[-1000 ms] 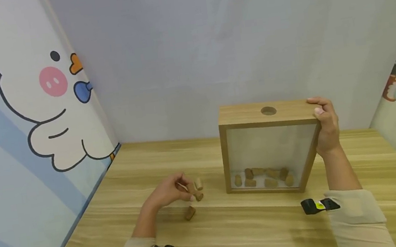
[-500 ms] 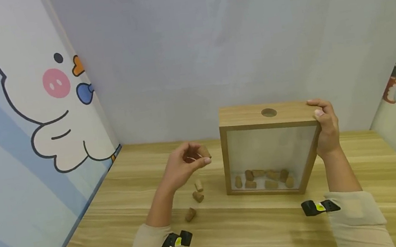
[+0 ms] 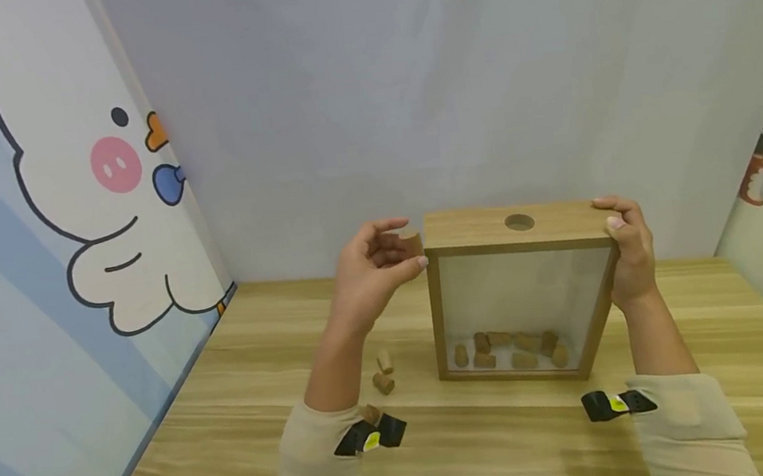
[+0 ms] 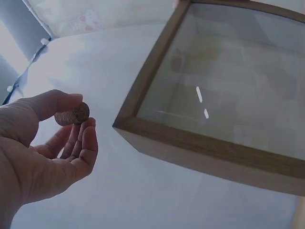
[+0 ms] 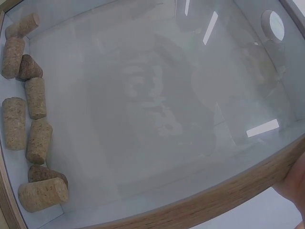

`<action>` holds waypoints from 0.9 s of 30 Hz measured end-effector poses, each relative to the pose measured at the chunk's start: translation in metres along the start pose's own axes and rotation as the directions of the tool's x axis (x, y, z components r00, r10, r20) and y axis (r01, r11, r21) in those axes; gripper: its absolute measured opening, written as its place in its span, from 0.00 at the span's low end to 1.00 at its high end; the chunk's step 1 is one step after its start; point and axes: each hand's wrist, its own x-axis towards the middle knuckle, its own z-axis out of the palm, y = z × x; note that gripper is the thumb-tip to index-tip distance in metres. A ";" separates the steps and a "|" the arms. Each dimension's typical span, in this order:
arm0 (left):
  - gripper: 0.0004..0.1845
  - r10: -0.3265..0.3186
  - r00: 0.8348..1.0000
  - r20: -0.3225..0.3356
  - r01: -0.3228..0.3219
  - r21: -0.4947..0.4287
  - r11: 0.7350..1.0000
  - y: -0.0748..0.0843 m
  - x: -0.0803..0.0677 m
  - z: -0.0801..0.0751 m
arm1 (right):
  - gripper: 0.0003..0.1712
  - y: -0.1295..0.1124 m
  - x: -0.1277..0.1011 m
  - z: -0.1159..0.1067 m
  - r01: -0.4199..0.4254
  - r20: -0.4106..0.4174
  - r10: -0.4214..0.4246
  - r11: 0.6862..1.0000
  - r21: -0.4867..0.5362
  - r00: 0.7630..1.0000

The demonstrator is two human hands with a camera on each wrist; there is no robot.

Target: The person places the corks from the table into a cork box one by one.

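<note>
My left hand (image 3: pixel 375 275) pinches a cork (image 3: pixel 411 243) between thumb and fingers, beside the top left corner of a wooden box frame (image 3: pixel 467 231). In the left wrist view the same cork (image 4: pixel 72 115) sits between thumb and fingertips, apart from the frame's corner. The box frame stands upright, with a clear front and a round hole (image 3: pixel 519 222) in its top. My right hand (image 3: pixel 631 249) grips its upper right corner. Several corks (image 5: pixel 39 142) lie along the bottom inside, shown up close in the right wrist view.
On the wooden table (image 3: pixel 497 456), left of the box, lie two loose corks, one a pale cork (image 3: pixel 385 361) and one a browner cork (image 3: pixel 383 383). Another cork (image 3: pixel 371 414) is partly hidden by the left wrist strap (image 3: pixel 371 435). A plain curtain (image 3: pixel 308 119) hangs behind.
The left hand has picked a cork off the table and moved up and right with it to the box's top left corner. The right hand keeps its grip on the box.
</note>
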 end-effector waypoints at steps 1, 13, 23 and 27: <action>0.22 -0.017 1.000 -0.004 0.017 -0.012 1.000 0.004 0.002 0.003 | 0.17 0.000 0.000 0.000 -0.003 0.003 0.003 1.000 0.001 1.000; 0.19 -0.166 0.985 0.042 0.163 0.069 0.984 0.022 0.049 0.049 | 0.17 0.004 -0.001 -0.001 0.009 -0.020 -0.009 1.000 -0.001 1.000; 0.17 -0.239 0.967 0.086 0.216 0.214 0.953 0.023 0.081 0.084 | 0.17 0.002 0.000 0.000 0.017 -0.022 -0.017 1.000 0.002 1.000; 0.17 -0.259 0.960 0.103 0.216 0.313 0.925 0.024 0.090 0.096 | 0.17 0.002 0.001 0.001 0.022 -0.025 -0.022 1.000 0.007 0.999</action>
